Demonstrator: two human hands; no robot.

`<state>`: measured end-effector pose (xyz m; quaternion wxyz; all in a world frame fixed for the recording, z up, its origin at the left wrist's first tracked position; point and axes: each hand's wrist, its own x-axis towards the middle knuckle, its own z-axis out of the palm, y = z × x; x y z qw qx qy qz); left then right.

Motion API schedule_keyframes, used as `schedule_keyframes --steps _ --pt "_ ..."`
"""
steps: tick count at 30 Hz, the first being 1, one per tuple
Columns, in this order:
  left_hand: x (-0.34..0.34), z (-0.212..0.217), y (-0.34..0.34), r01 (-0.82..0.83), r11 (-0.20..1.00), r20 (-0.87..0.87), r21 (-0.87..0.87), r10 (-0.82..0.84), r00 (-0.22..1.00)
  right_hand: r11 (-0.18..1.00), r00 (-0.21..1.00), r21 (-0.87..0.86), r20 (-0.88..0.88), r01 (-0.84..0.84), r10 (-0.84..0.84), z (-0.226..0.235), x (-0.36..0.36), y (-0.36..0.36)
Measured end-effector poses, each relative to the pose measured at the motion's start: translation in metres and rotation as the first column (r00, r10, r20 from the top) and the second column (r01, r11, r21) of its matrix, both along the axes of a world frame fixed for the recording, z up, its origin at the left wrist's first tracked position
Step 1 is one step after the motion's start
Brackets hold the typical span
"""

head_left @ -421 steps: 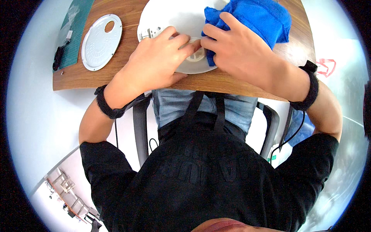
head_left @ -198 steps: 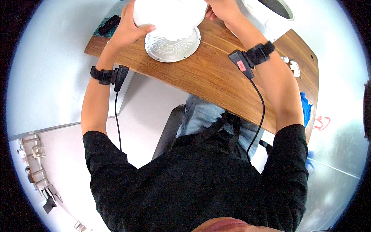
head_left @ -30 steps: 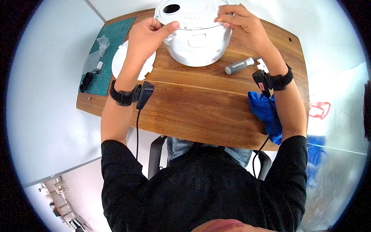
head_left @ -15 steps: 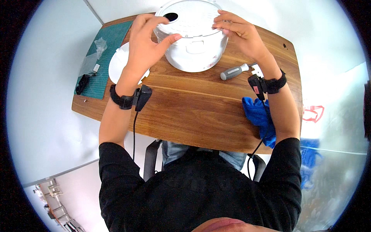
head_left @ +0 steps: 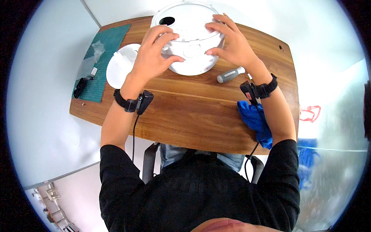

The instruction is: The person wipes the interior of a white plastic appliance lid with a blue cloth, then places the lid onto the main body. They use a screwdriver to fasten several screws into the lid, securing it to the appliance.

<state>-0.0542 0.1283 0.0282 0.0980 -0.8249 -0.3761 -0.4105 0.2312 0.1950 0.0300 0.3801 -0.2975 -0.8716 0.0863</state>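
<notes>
A glossy white round pot (head_left: 190, 68) stands upright toward the far edge of the wooden table (head_left: 177, 108), its flat, pale round lid (head_left: 193, 23) ringed by a thin rim and pierced at the left by a dark oval hole (head_left: 167, 21). The left hand (head_left: 151, 56) and right hand (head_left: 236, 47) curve around its near left and right sides, unclosed, thumbs parted from the fingers; whether they press on it I cannot tell. A grey-handled screwdriver (head_left: 228, 75) lies near the pot's right.

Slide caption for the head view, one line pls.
Left grip and right grip, fingers spread, at a white pot; screwdriver and blue cloth to the right.
</notes>
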Motion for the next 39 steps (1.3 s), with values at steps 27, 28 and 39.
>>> schedule_keyframes --steps 27,28,39 --pt "0.007 -0.007 -0.072 0.108 0.993 0.083 0.048 -0.112 0.99 0.982 0.997 0.173 0.011 0.077 -0.08 0.009 0.012 -0.1" --pt "0.007 -0.006 -0.072 0.093 0.994 0.066 0.05 -0.096 0.993 0.983 0.997 0.168 -0.003 0.078 -0.079 0.008 0.01 -0.1" --pt "0.003 -0.01 -0.07 0.097 0.994 0.078 0.05 -0.101 0.992 0.977 0.995 0.207 -0.093 0.058 -0.039 0.0 0.004 -0.102"
